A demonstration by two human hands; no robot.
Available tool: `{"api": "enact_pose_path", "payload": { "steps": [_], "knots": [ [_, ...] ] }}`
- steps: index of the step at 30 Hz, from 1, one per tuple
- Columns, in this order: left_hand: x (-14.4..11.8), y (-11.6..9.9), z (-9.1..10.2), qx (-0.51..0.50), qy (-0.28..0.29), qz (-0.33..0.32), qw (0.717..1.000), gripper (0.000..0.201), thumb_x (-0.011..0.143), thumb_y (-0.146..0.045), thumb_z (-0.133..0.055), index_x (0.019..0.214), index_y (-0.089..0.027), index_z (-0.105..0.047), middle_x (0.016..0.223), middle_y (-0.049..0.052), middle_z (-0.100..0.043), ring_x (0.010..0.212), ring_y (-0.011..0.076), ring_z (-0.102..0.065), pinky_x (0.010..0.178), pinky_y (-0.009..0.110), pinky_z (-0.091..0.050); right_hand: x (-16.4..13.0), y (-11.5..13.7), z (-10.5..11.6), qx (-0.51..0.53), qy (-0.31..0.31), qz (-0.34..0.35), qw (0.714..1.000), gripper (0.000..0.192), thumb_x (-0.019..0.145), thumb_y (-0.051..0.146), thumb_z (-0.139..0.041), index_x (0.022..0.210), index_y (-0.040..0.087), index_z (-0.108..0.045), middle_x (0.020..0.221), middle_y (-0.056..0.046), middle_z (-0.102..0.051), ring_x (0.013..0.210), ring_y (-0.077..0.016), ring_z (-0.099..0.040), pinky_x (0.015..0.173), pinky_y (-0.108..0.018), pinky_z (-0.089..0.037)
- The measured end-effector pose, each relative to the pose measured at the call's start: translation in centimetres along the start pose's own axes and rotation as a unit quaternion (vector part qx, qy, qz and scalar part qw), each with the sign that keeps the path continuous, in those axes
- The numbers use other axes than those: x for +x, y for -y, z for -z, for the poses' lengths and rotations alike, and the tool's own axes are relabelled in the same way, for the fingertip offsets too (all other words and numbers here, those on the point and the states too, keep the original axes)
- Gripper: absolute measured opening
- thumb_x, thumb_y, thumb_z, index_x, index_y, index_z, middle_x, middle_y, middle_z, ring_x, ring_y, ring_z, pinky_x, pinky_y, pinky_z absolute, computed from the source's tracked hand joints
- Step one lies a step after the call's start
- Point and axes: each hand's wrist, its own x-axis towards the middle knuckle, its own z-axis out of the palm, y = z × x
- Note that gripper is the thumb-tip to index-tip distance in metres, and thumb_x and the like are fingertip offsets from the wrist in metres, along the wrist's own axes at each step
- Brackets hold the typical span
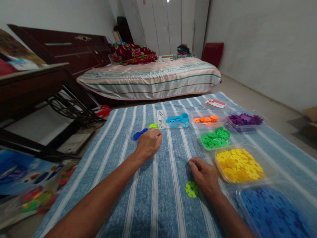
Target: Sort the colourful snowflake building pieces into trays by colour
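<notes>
My left hand is closed over the middle of the striped cloth, fingers curled together; anything inside them is hidden. Just beyond it lie several dark blue notched discs, seemingly on a clear lid or tray, and a yellow-green disc. My right hand rests low over the cloth, its fingers bent and pressed together, their contents out of sight. Beside it a yellow-green notched disc lies flat on the cloth. To its right stands a clear tub of yellow discs.
Clear tubs hold light blue, orange, purple, green and blue discs. A "With love" strip lies left of the light blue tub. A red-and-white card sits at the far right. A bed stands behind.
</notes>
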Motion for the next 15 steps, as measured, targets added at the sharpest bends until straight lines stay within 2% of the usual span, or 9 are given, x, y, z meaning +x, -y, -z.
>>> {"api": "enact_pose_path", "payload": {
  "steps": [2,4,7,10,13,15],
  "knots": [
    [-1.9,-2.7,-0.6,-0.014,0.069,-0.064,0.995,0.022,0.089,-0.023,-0.043,0.08,-0.016,-0.061,0.084,0.007,-0.063,0.08,0.0187,-0.06,0.076,0.03,-0.048,0.0,0.0,0.0,0.002,0.0,-0.002,1.0,0.03,0.086,0.041,-0.048,0.081,0.021,-0.069,0.063,0.001,-0.064,0.058,-0.0142,-0.06,0.057,-0.023,-0.039],
    [-3.9,-5.4,-1.6,-0.03,0.113,-0.107,0.987,0.021,0.091,-0.025,-0.042,0.084,-0.016,-0.06,0.086,0.007,-0.062,0.081,0.0183,-0.059,0.074,0.03,-0.05,0.0,-0.1,0.0,0.007,0.004,-0.002,1.0,0.03,0.086,0.041,-0.047,0.081,0.021,-0.069,0.064,0.001,-0.065,0.059,-0.0143,-0.06,0.059,-0.023,-0.04],
    [-6.8,-8.8,-3.2,-0.057,0.113,-0.18,0.975,0.017,0.091,-0.018,-0.041,0.091,-0.016,-0.058,0.09,0.007,-0.062,0.087,0.0191,-0.058,0.08,0.033,-0.051,-0.1,-0.2,0.0,0.017,0.009,0.0,1.0,0.03,0.087,0.041,-0.046,0.082,0.021,-0.069,0.067,0.0,-0.067,0.062,-0.0153,-0.061,0.062,-0.024,-0.043],
    [-9.1,-10.5,-4.2,-0.063,0.081,-0.171,0.98,0.021,0.086,-0.019,-0.05,0.105,-0.012,-0.055,0.102,0.012,-0.062,0.095,0.0245,-0.057,0.084,0.04,-0.052,-0.1,-0.1,0.0,0.019,0.007,0.0,1.0,0.03,0.087,0.039,-0.045,0.083,0.021,-0.069,0.072,-0.001,-0.069,0.066,-0.0161,-0.063,0.065,-0.024,-0.044],
    [-10.8,-10.9,-4.1,-0.065,0.091,-0.131,0.985,0.009,0.086,-0.023,-0.053,0.091,-0.016,-0.056,0.092,0.009,-0.062,0.087,0.0242,-0.058,0.076,0.04,-0.053,0.0,0.0,0.0,0.011,0.005,-0.001,1.0,0.029,0.086,0.039,-0.046,0.084,0.022,-0.069,0.072,-0.001,-0.069,0.066,-0.0161,-0.063,0.065,-0.025,-0.043],
    [-12.1,-11.1,-3.8,-0.076,0.112,-0.118,0.984,0.009,0.085,-0.026,-0.056,0.085,-0.017,-0.054,0.086,0.007,-0.061,0.081,0.0223,-0.058,0.072,0.038,-0.053,0.1,0.1,0.0,0.008,0.008,-0.005,1.0,0.029,0.086,0.04,-0.046,0.084,0.022,-0.07,0.07,-0.001,-0.069,0.065,-0.0162,-0.062,0.065,-0.025,-0.043]
  ]
}}
